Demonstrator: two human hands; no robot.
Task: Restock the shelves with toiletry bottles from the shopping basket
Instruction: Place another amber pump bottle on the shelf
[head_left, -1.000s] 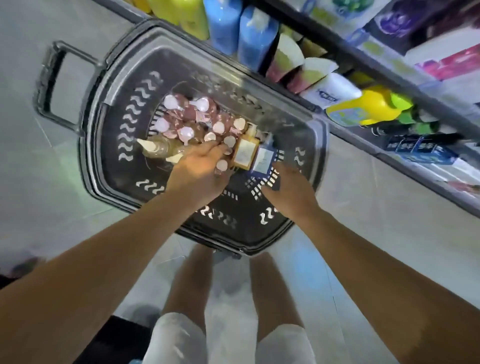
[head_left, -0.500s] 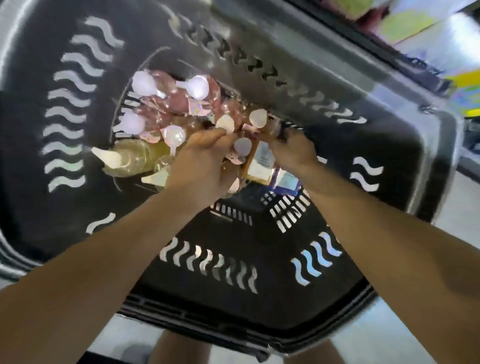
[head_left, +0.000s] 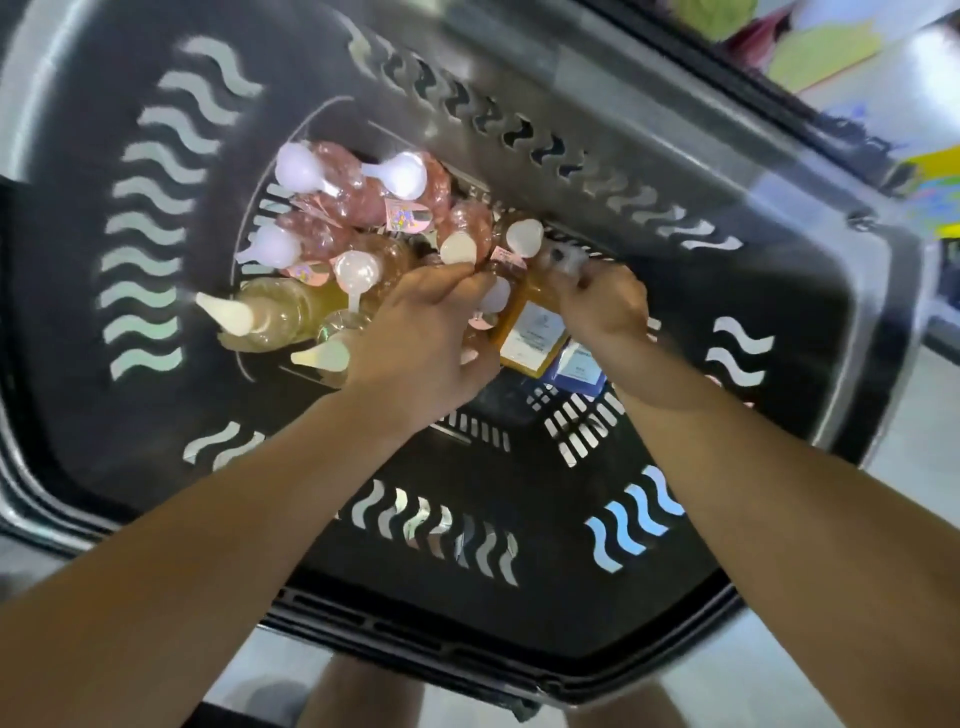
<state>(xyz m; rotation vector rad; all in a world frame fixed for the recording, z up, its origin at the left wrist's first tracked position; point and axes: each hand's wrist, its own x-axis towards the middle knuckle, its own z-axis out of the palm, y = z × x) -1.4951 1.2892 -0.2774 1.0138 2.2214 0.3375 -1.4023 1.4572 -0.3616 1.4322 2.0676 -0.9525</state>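
Note:
A black shopping basket (head_left: 519, 519) fills the view, seen from above. Inside it lie several pink pump bottles (head_left: 358, 192) with white heads and yellow pump bottles (head_left: 280, 312). My left hand (head_left: 415, 338) reaches into the pile, its fingers curled over a small bottle with a white cap (head_left: 493, 296). My right hand (head_left: 602, 306) grips the top of an amber bottle (head_left: 530, 332) with a white label. A blue bottle (head_left: 579, 369) lies just beside it, partly under my right wrist.
The basket's walls have wavy cut-outs and its floor has slots (head_left: 576, 436). A shelf edge with coloured packages (head_left: 821, 47) runs along the top right. Pale floor tiles (head_left: 909, 415) show to the right, and my legs below the basket.
The camera has dropped much closer to the basket. My right hand moved from the blue bottle up to the amber bottle's top. My left hand stays in the bottle pile.

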